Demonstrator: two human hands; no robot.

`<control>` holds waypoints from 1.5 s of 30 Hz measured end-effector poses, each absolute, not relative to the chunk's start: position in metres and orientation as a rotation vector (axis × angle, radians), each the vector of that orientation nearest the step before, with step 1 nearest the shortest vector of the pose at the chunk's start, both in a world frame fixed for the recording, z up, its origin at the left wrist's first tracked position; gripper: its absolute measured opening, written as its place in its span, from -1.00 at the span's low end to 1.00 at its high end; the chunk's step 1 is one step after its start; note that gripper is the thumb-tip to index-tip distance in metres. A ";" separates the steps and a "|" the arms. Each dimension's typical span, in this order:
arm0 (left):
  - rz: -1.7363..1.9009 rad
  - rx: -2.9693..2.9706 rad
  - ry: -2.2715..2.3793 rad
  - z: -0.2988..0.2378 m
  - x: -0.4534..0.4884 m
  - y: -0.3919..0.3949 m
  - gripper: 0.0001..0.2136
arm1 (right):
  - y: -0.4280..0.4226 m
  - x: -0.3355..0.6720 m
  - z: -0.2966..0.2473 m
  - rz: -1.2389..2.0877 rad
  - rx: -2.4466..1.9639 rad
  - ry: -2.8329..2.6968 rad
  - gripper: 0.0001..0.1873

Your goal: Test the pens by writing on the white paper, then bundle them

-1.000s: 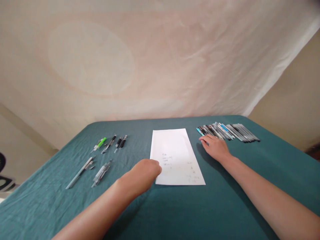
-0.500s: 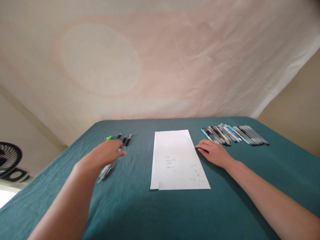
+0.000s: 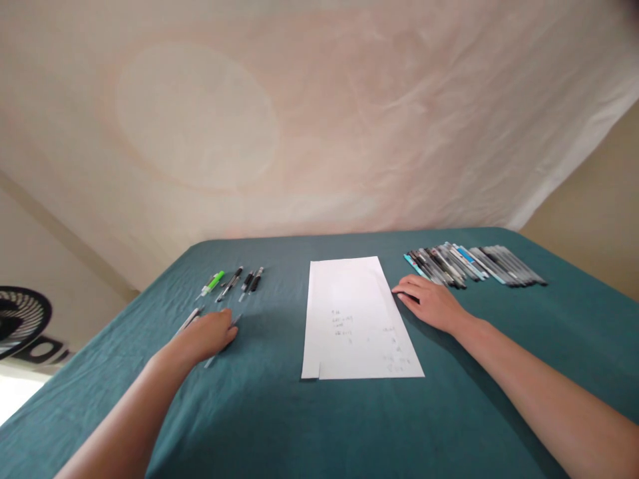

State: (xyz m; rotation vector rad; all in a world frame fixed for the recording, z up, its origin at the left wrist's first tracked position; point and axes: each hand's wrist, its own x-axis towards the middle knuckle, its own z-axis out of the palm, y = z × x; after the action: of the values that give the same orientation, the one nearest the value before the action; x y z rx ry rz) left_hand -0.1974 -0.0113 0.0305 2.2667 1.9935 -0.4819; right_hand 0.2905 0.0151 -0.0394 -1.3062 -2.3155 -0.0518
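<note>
My left hand (image 3: 206, 336) lies on the teal tablecloth (image 3: 309, 426) at the left, fingers curled down over a clear pen (image 3: 212, 361) whose ends stick out from under it. A grey pen (image 3: 189, 320) lies just to its left. Farther back lie a green highlighter (image 3: 213, 281) and a few black pens (image 3: 245, 280). My right hand (image 3: 430, 303) rests flat, fingers stretched out, against the right edge of a white sheet of paper (image 3: 349, 306) with faint writing. A row of several pens (image 3: 474, 264) lies just beyond that hand.
A pale cloth backdrop (image 3: 299, 120) hangs behind the table. A black fan (image 3: 20, 322) stands past the table's left edge. The table's far right corner ends close behind the row of pens.
My left hand moved from the paper's lower left corner out to the left pens, then drew back onto the clear pen. My right hand slid left from the pen row to the paper's edge.
</note>
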 end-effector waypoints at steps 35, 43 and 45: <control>0.242 2.266 1.315 0.049 -0.066 -0.014 -0.72 | 0.014 0.289 -0.037 -0.036 -1.331 -2.281 -0.72; 0.737 1.572 1.201 -0.009 0.022 0.004 -0.79 | -0.012 0.248 -0.008 0.410 -1.424 -1.973 -0.71; 0.807 1.500 1.189 -0.019 0.028 0.004 -0.77 | -0.024 0.227 -0.004 0.736 -1.387 -1.990 -0.70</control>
State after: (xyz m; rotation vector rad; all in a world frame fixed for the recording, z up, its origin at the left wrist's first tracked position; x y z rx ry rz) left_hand 0.0280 0.0036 -0.0187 1.5004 1.1893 0.8073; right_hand 0.2269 -0.0245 -0.0042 -1.3865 -1.9900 0.7364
